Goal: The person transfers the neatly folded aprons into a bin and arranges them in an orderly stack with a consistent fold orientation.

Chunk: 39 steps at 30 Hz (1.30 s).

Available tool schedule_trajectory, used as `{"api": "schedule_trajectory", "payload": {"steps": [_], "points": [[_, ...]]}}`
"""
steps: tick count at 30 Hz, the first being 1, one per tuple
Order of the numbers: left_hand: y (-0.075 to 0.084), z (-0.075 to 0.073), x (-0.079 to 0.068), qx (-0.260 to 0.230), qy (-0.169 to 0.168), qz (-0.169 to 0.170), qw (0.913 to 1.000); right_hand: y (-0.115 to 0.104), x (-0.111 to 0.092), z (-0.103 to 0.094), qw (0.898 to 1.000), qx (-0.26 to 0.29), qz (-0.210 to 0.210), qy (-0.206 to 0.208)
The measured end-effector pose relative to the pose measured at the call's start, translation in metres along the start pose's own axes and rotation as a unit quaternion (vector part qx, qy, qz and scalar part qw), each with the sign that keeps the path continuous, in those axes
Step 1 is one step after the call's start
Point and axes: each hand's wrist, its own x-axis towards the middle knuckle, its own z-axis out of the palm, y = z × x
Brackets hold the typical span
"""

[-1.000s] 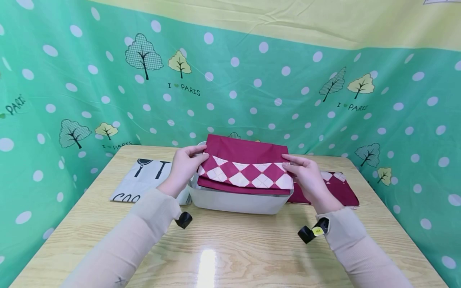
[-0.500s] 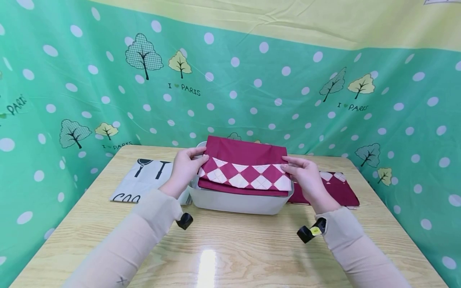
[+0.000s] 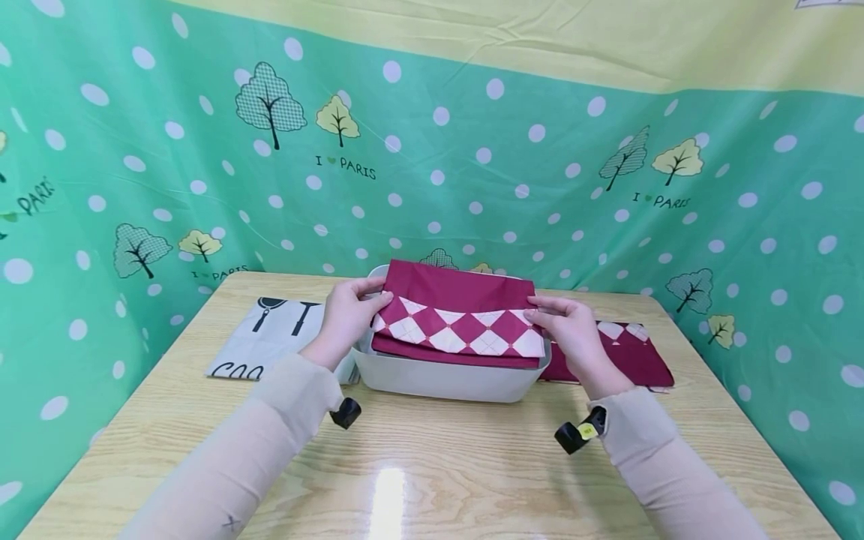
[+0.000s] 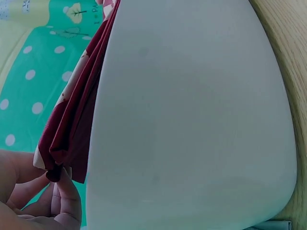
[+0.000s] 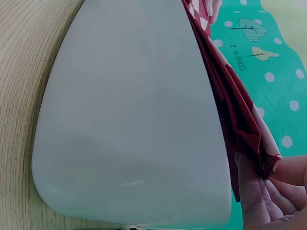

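A folded maroon cloth (image 3: 461, 288) with a white-and-maroon diamond band lies at the mouth of a white plastic bin (image 3: 445, 379). My left hand (image 3: 349, 315) pinches the cloth's left end, thumb in front. At the opposite end, my right hand (image 3: 570, 330) pinches it too. In the left wrist view, the folded layers (image 4: 72, 115) stand above the bin's rim, with fingertips under their corner. The right wrist view shows the fingers (image 5: 254, 191) on the cloth's other corner, just outside the bin wall. The inside of the bin is mostly hidden by the cloth.
A folded pale grey cloth (image 3: 283, 330) with black utensil prints lies left of the bin. Right of it is another folded maroon cloth (image 3: 634, 360) with a diamond band, partly behind my right hand. A green dotted curtain (image 3: 472, 180) hangs behind the wooden table (image 3: 459, 465).
The cloth's top edge has sunk slightly toward the bin, showing more of the back rim. My right hand has shifted a little left. Both hands keep their pinch.
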Motion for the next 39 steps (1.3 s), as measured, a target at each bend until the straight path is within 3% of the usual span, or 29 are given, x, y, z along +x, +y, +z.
{"api": "schedule_trajectory", "payload": {"steps": [23,39], "points": [[-0.007,0.001,0.006,0.055,0.004,-0.002,0.9985,0.008,0.013,0.011,0.998,-0.060,-0.002,0.015],[-0.006,0.001,0.003,0.071,0.002,-0.007,0.9975,0.007,0.014,0.012,0.998,-0.065,0.003,0.014]]}}
